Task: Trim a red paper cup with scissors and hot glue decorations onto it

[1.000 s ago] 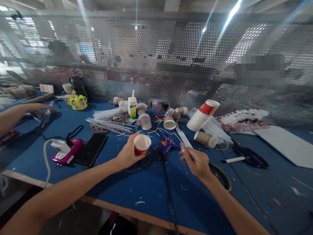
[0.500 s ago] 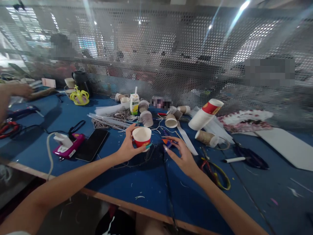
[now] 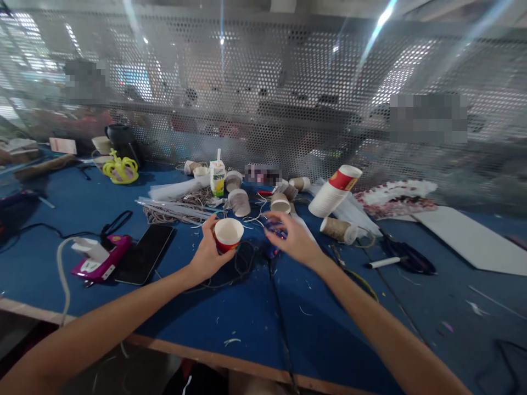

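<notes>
My left hand [image 3: 208,249] is closed round the side of a small red paper cup [image 3: 228,246], fingers behind it and thumb at the front. The cup's pale mouth tilts up toward me. To its right, my right hand [image 3: 294,238] hovers with curled, spread fingers over a dark blue-purple tool [image 3: 272,250], perhaps a glue gun. The hand covers most of this tool; thumb and index finger stand apart. Behind the hands are a twine-wrapped cup [image 3: 239,203] and another cup [image 3: 280,203] lying with its mouth toward me.
A phone [image 3: 145,255] and a purple power strip [image 3: 102,258] lie left. Farther back stand a drink carton [image 3: 217,178] and a yellow crown [image 3: 120,169]. Stacked paper cups [image 3: 329,197] lean at right, near scissors [image 3: 360,282] partly under my forearm and a white board [image 3: 473,241].
The view has shifted, so the table items sit farther left. My right hand has moved forward over the tool, hiding its orange part. The left hand still holds the cup.
</notes>
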Tool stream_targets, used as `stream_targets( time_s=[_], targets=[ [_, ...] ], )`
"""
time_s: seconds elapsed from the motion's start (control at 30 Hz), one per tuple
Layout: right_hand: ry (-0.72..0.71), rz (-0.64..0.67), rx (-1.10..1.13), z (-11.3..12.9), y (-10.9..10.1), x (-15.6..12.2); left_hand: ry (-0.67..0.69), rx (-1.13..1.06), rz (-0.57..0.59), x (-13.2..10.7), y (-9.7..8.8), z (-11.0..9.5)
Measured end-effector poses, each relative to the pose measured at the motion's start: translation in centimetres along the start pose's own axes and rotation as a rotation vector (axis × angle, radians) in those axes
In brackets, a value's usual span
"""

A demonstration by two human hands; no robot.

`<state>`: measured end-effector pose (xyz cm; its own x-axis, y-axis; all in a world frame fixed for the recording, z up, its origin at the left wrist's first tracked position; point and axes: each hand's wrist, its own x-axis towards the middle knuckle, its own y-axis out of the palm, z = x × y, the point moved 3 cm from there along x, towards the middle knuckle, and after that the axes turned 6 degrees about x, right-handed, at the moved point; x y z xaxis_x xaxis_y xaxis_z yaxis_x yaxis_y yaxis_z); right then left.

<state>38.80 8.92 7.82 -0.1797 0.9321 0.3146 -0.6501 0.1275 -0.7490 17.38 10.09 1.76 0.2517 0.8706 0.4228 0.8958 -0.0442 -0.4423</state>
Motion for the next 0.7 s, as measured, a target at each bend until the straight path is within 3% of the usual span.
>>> stream_targets(
  time_s=[0.07, 0.17, 0.27, 0.47, 0.6, 0.7],
  targets=[
    [0.101, -0.183, -0.269, -2.6, -2.4, 3.0, -0.01, 0.02, 0.003, 0.1, 0.2, 0.3],
    [0.207, -0.185, -0.343, -6.3, -3.7, 6.5, -0.013, 0.052, 0.008, 0.0, 0.3, 0.3],
    [0.291, -0.135, -0.378, -8.2, -3.1, 7.5, -0.016, 0.077, 0.004, -0.2, 0.3, 0.2],
    [0.386, -0.049, -0.419, -7.5, -2.9, 8.2, -0.021, 0.105, 0.014, -0.2, 0.4, 0.1],
    [0.445, 0.048, -0.409, -6.2, -3.6, 11.8, -0.031, 0.097, 0.043, -0.4, 0.5, -0.1],
    [0.48, 0.098, -0.406, -5.7, -2.8, 14.7, -0.022, 0.093, 0.05, -0.5, 0.4, -0.1]
  ],
)
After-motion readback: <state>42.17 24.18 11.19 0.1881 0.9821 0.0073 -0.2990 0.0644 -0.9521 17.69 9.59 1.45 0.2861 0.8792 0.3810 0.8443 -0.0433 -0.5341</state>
